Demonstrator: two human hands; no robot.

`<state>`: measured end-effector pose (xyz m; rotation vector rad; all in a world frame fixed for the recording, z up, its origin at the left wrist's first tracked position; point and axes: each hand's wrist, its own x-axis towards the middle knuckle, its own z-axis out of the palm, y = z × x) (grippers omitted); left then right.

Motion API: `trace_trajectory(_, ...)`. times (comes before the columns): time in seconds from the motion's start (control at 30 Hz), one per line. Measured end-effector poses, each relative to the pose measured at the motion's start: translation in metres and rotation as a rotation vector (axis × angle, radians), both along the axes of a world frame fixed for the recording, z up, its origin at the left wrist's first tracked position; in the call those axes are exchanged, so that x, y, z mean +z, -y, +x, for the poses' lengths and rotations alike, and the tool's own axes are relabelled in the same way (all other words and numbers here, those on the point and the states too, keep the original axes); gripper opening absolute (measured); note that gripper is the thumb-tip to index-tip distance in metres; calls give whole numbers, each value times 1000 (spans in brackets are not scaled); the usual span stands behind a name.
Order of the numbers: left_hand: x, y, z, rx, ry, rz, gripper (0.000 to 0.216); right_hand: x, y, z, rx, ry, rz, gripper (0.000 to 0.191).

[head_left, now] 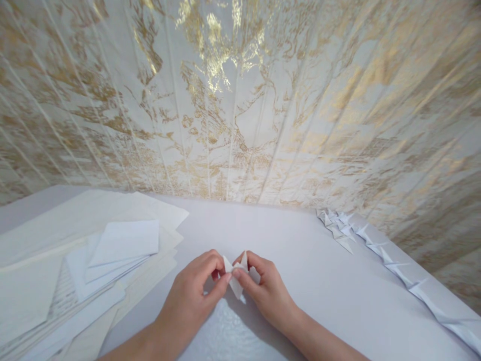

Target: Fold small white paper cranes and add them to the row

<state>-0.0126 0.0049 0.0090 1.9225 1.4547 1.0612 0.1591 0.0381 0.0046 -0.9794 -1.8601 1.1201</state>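
Note:
A small piece of folded white paper (236, 287) with pointed tips is held up a little above the table, between my two hands. My left hand (199, 281) pinches its left side between thumb and fingers. On the right side, the thumb and bent forefinger of my right hand (265, 286) grip it near the middle. Two points of the paper stick up between the fingers and one points down. Parts of the folds are hidden behind my fingertips.
The white table (248, 225) meets a wall with gold-patterned covering (225, 125). Stacked white sheets (131, 238), some printed, and larger cream sheets (150, 208) lie at the left. Several folded paper pieces (394, 268) line the right edge, with a cluster at the back right.

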Motion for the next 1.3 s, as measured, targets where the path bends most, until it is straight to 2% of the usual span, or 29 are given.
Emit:
trace_trajectory(0.23, -2, -4, -3, 22, -140, 87, 20, -1, 0, -1, 5, 12, -70, 28)
trace_trajectory(0.4, -2, -3, -4, -14, -72, -8, 23, -3, 0, -3, 34, -72, -209, 39)
trace_trajectory(0.6, 1, -1, -2, 38, 59, -132, 29, 0, -2, -4, 130, -157, -344, 49)
trace_trajectory(0.77, 3, -2, -1, 31, 180, -227, 31, -2, 0, -3, 138, -176, -276, 48)
trace_trajectory(0.97, 4, -2, -2, 5, 251, -299, 36, -2, 0, -3, 15, -168, -238, 40)
trace_trajectory(1.1, 2, 0, -2, -20, 294, -289, 41, 1, -2, -3, -14, -193, -178, 38)
trace_trajectory(1.2, 1, 1, 0, -67, 211, -233, 41, 4, -4, -2, -2, -236, -109, 37)
trace_trajectory(1.3, 2, 0, 1, -125, 135, -166, 39, 4, -4, -2, 8, -248, -118, 37)
